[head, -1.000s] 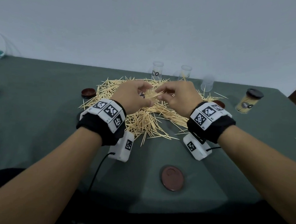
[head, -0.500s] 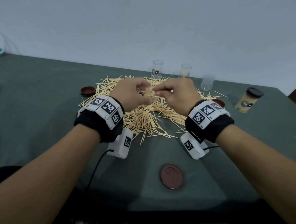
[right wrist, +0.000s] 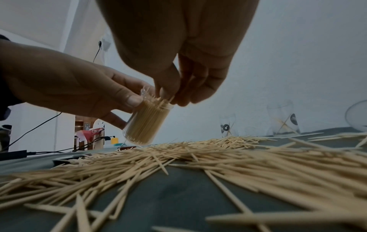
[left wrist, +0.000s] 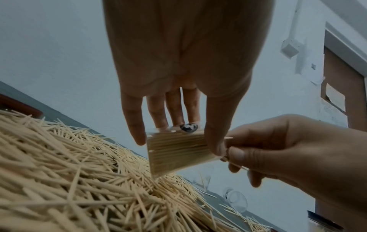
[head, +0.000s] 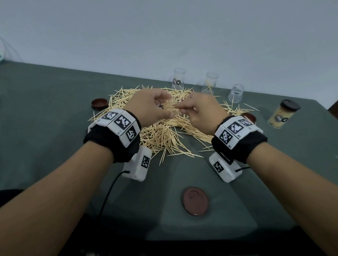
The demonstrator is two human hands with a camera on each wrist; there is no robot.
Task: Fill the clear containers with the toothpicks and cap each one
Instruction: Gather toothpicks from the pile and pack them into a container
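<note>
A clear container (right wrist: pixel 146 124), packed with toothpicks, is held tilted above the toothpick pile (head: pixel 164 132) by the curled fingers of the left hand (head: pixel 151 107). At its mouth, a few toothpicks, apparently, are pinched by the right hand (head: pixel 202 112).

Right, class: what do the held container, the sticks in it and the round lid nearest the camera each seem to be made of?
Container: probably clear, glossy plastic, since the contents show through its wall; glass is possible.
Toothpicks: pale, matte wood or bamboo, thin with pointed tips.
Lid: likely moulded plastic, reddish brown and dull, with a raised rim.
</note>
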